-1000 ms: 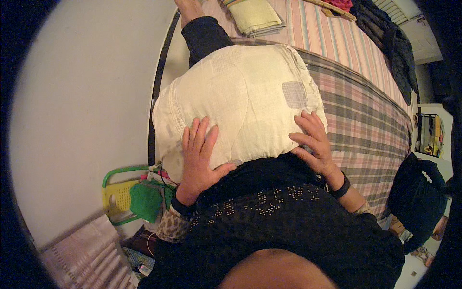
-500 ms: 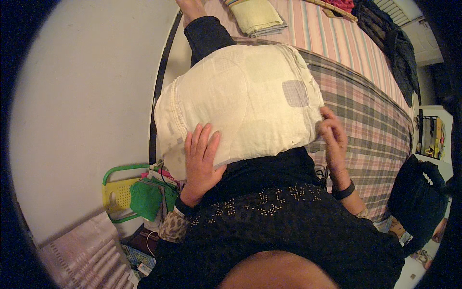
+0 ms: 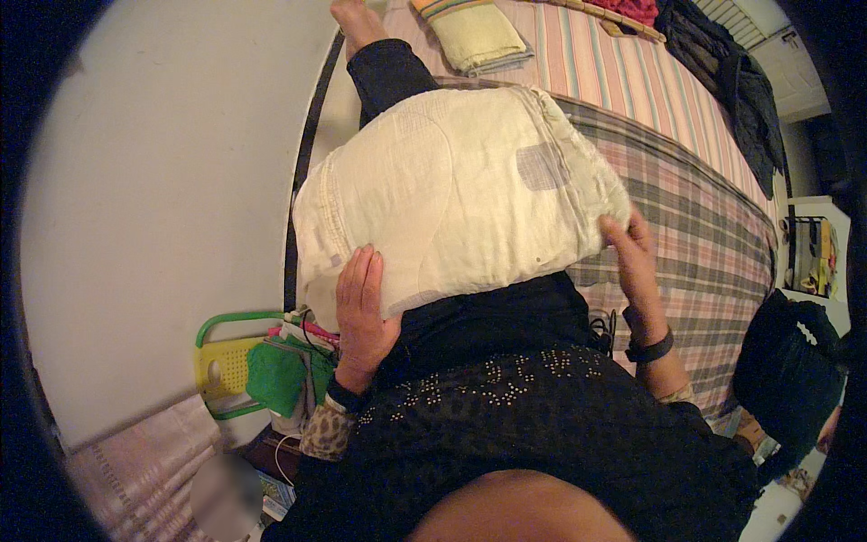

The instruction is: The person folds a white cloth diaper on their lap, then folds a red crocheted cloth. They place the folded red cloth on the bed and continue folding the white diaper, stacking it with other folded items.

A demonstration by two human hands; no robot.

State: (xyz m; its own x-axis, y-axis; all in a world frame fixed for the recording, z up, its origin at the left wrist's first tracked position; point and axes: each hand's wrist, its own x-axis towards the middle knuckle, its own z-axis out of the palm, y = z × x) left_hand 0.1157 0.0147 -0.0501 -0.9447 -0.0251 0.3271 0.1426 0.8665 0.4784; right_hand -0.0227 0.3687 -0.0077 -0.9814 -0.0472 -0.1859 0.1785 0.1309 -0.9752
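Cloth (image 3: pixel 479 190), cream, folded: across your lap, long axis side to side, near edge slanting away rightward. Your left hand (image 3: pixel 366 312): flat on it, ungripping. Your right hand (image 3: pixel 635 257): pinching its right edge, beside the bed (image 3: pixel 695 244).

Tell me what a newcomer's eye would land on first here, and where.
Most likely the big cream cloth spread across the lap in the middle, with the left hand on its near left part and the right hand at its right edge. Next might come the plaid bedding to the right, then the bright green cloth by the yellow and green chair at lower left.
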